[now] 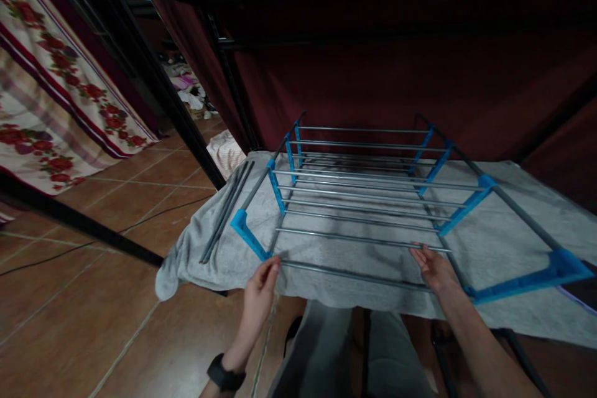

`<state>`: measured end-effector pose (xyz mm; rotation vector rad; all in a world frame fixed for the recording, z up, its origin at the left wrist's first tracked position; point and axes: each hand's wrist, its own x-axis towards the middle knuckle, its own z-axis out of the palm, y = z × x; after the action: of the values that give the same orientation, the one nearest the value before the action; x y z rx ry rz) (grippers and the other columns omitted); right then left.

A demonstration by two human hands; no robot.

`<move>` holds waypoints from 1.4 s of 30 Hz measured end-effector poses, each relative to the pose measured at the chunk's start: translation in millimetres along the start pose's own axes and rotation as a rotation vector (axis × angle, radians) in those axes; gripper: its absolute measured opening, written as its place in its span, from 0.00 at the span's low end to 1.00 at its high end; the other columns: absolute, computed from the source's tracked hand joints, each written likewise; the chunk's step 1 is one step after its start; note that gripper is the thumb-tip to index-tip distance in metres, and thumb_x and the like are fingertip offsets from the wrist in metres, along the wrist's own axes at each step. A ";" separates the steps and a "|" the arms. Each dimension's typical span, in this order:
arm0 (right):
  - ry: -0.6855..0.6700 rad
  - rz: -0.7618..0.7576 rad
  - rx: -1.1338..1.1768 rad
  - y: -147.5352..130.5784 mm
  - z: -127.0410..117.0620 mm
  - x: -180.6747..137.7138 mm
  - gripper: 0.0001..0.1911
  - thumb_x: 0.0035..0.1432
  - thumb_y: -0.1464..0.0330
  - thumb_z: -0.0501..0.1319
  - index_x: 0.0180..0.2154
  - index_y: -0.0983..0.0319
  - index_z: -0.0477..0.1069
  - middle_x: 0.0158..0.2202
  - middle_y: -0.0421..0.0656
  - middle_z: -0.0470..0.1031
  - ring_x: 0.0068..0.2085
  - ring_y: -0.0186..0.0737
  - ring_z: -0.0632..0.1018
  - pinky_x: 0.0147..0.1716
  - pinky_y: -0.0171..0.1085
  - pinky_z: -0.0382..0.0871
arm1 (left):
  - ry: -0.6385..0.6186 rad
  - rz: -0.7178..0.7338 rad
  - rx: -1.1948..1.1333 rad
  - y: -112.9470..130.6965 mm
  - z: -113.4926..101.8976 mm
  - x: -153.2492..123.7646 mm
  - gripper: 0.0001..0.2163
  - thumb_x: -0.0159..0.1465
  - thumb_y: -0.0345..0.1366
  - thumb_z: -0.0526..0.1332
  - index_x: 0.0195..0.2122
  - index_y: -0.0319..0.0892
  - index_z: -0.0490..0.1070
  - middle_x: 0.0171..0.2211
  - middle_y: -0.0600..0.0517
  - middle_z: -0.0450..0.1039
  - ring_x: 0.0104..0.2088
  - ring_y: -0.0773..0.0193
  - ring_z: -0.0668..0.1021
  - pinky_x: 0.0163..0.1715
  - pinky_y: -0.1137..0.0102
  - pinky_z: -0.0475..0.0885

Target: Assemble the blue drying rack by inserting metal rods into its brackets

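The front rod (354,275) spans left hand (259,289) to right hand (436,268).

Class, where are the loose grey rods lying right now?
In the head view, the loose grey rods lie on the grey blanket, left of the blue-jointed rack, beyond the left hand.

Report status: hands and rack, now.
Left hand pinching near rod, left end. Right hand touching rack, right side, grip unclear. Rack rests on grey towel; loose rods lie left of it.
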<state>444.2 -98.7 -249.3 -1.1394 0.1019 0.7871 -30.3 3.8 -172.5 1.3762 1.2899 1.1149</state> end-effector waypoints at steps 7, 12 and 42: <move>-0.021 -0.003 -0.003 -0.3 2.9 -3.4 0.08 0.56 0.79 0.58 0.29 0.61 0.69 0.29 0.39 0.77 0.32 0.31 0.80 0.40 0.32 0.79 | 0.181 -0.511 -0.658 8.7 101.1 42.6 0.05 0.59 0.26 0.61 0.28 0.41 0.67 0.26 0.52 0.72 0.28 0.68 0.78 0.39 0.69 0.76; -0.041 -0.032 0.016 -0.4 9.4 -10.0 0.08 0.53 0.78 0.62 0.28 0.60 0.68 0.27 0.38 0.77 0.31 0.32 0.80 0.39 0.32 0.79 | 0.162 -0.537 -0.561 5.4 116.0 74.2 0.06 0.61 0.27 0.57 0.28 0.43 0.63 0.27 0.50 0.73 0.36 0.62 0.81 0.43 0.64 0.76; 0.228 -0.122 0.194 -6.6 36.6 -12.0 0.09 0.59 0.74 0.57 0.28 0.57 0.61 0.23 0.37 0.75 0.23 0.33 0.75 0.24 0.32 0.75 | -0.025 -0.578 -0.368 -40.3 115.3 126.3 0.07 0.61 0.25 0.54 0.30 0.44 0.64 0.31 0.50 0.72 0.45 0.57 0.80 0.52 0.59 0.75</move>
<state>428.1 -75.2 -222.5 -1.0372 0.2906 0.5248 81.8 126.9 -228.7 0.6789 1.2732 0.8669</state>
